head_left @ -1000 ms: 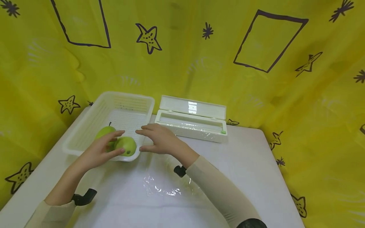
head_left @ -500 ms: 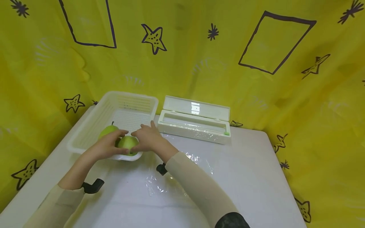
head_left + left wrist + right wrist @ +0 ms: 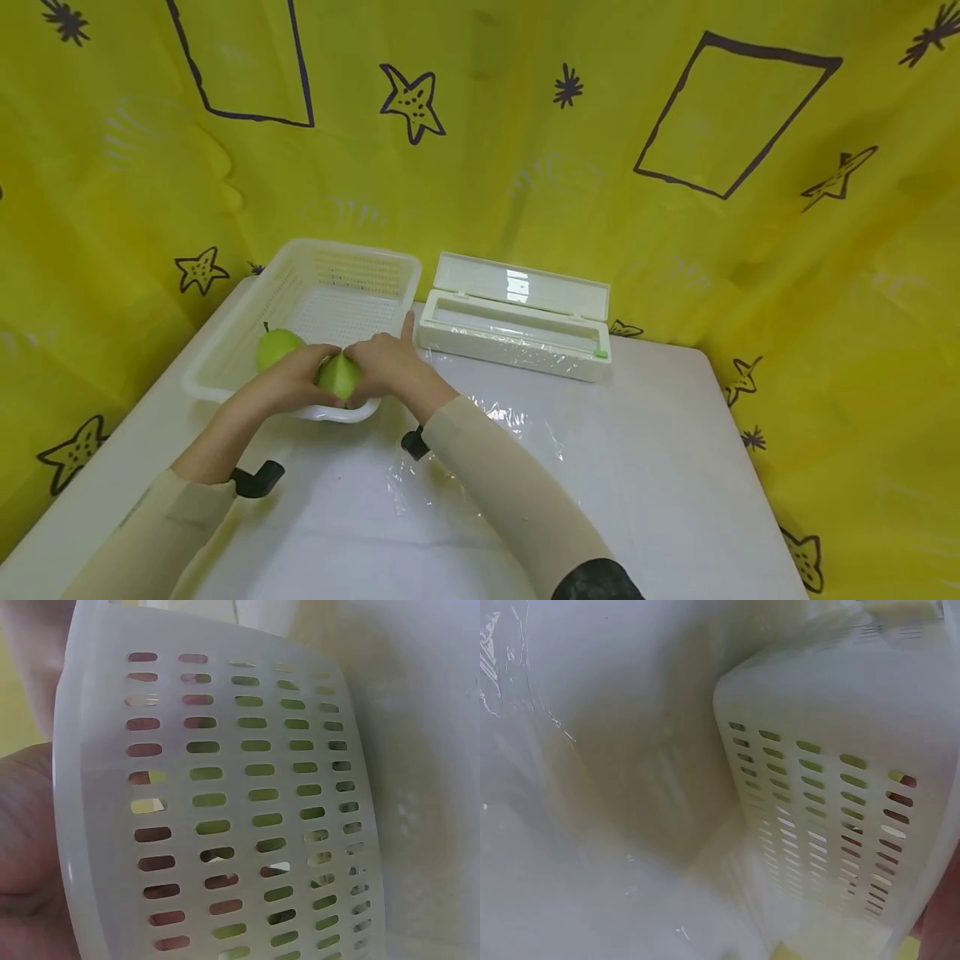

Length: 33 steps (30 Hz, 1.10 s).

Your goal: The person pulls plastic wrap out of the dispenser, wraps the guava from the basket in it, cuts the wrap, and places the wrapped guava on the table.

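Note:
In the head view, a green pear (image 3: 339, 377) is held between both hands at the near right corner of a white plastic basket (image 3: 197, 367). The left hand (image 3: 288, 385) grips its left side, thumb low and fingers over the top. From the right, the right hand (image 3: 386, 367) closes on the same pear, partly covering it. A second green pear (image 3: 276, 347), stem up, lies in the basket just beyond the left hand. Both wrist views mostly show the slotted basket wall (image 3: 97, 787), with green showing through the slots; the left hand's skin (image 3: 30, 847) appears beside the rim.
Right of the basket stands a white cling film dispenser (image 3: 517, 346), its lid (image 3: 487, 275) raised. Clear film (image 3: 510, 417) lies on the white table (image 3: 637, 467), partly under the right forearm. A yellow patterned curtain (image 3: 525, 167) hangs behind.
The right hand has moved left from over the table to the near pear, and both hands have closed around it. That pear has turned; the other pear has shifted slightly left.

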### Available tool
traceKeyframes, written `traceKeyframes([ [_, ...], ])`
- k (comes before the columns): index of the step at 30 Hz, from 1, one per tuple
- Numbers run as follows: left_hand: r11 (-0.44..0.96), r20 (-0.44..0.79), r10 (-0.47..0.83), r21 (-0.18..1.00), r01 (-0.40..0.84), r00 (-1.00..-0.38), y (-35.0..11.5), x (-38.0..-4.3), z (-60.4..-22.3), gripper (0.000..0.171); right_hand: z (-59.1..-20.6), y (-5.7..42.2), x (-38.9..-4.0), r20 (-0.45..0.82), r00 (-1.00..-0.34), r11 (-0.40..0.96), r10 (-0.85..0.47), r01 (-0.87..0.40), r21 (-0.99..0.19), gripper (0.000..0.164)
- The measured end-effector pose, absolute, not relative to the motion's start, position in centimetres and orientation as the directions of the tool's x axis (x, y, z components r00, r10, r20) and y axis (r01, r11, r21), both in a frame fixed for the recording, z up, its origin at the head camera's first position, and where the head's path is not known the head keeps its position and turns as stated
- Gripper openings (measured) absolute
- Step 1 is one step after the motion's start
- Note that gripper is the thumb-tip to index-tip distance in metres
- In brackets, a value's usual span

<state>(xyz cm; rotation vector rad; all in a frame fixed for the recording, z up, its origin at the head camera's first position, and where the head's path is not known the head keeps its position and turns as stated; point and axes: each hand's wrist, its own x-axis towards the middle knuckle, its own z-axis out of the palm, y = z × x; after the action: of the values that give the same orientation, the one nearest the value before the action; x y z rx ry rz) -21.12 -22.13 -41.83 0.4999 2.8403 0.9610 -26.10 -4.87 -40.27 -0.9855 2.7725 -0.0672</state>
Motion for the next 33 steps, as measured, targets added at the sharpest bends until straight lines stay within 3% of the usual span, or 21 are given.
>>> traceKeyframes([
  [3,0.757,0.009,0.328,0.595,0.268,-0.945,-22.0,-21.2,-41.9,0.074,-40.4,-4.8,-26.2,-0.155,-0.754,0.769,-0.639,-0.627,-0.123,0.053],
  [10,0.732,0.113,0.284,0.617,0.291,-0.952,-22.2,-20.7,-42.1,0.078,-40.6,-3.5,-26.5,-0.035,-0.7,0.699,-0.713,-0.708,-0.099,0.073],
  [17,0.598,0.279,0.222,0.718,0.356,-0.934,-22.3,-19.9,-40.9,0.081,-39.9,-1.6,-25.8,0.198,-0.669,0.573,-0.716,-0.726,-0.381,0.064],
  [23,0.505,0.386,0.174,0.755,0.419,-0.906,-21.0,-19.2,-40.2,0.083,-39.9,0.0,-24.9,0.431,-0.644,0.336,-0.632,-0.729,-0.597,0.056],
  [28,0.451,0.412,0.116,0.789,0.418,-0.904,-19.6,-18.8,-39.9,0.084,-40.0,1.5,-24.2,0.563,-0.604,0.174,-0.564,-0.753,-0.634,0.052],
  [33,0.42,0.468,0.114,0.777,0.47,-0.876,-18.1,-18.6,-39.9,0.083,-40.2,2.9,-23.7,0.623,-0.597,0.133,-0.505,-0.767,-0.627,0.05],
])
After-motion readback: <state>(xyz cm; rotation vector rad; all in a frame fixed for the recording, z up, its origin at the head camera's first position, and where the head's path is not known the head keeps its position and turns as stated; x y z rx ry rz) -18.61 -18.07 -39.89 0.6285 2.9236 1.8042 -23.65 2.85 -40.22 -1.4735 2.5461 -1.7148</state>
